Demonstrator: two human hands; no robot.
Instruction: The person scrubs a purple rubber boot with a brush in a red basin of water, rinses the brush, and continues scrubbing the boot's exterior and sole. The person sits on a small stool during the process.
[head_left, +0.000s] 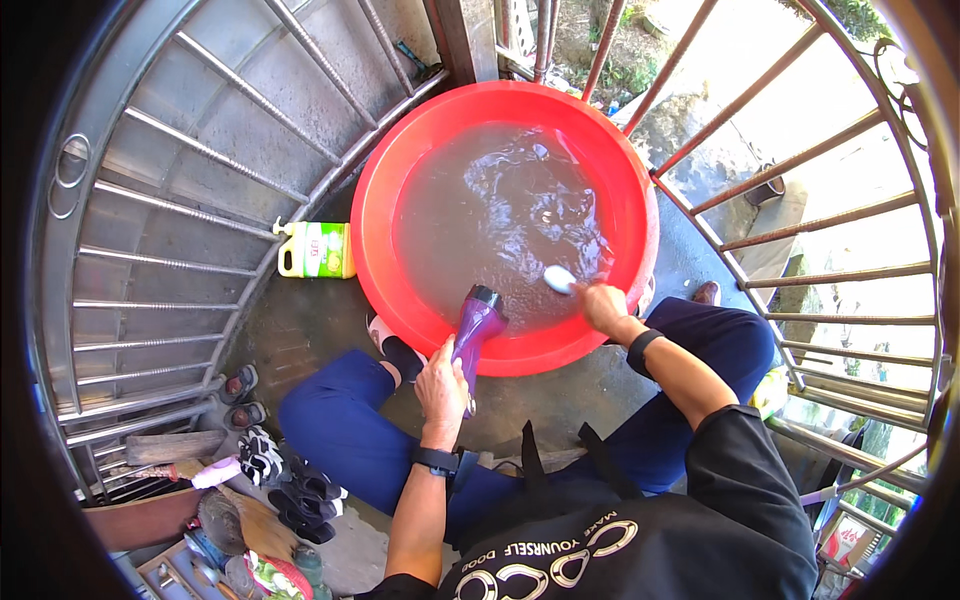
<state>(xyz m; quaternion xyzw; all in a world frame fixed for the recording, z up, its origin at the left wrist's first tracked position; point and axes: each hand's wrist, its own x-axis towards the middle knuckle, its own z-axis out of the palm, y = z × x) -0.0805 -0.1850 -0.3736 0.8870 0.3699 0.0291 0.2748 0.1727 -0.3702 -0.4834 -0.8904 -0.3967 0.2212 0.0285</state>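
My left hand (441, 386) grips the shaft of a shiny purple rubber boot (474, 326). Its black-soled end leans over the near rim of a large round red plastic tub (379, 247). Murky greyish water (457, 202) fills the tub's bottom, rippled and glinting on the right. Over the tub's near right side, my right hand (604, 309) is closed around the handle of a white oval-headed brush (559, 279). The brush is held apart from the boot, just above or at the water; its bristles are not visible.
A yellow-green pump bottle (319, 250) stands left of the tub. Metal railings (217, 169) enclose both sides. Several shoes (304, 499), a wooden block (174, 448) and clutter lie at lower left. My bent knees flank the tub on the wet floor (300, 322).
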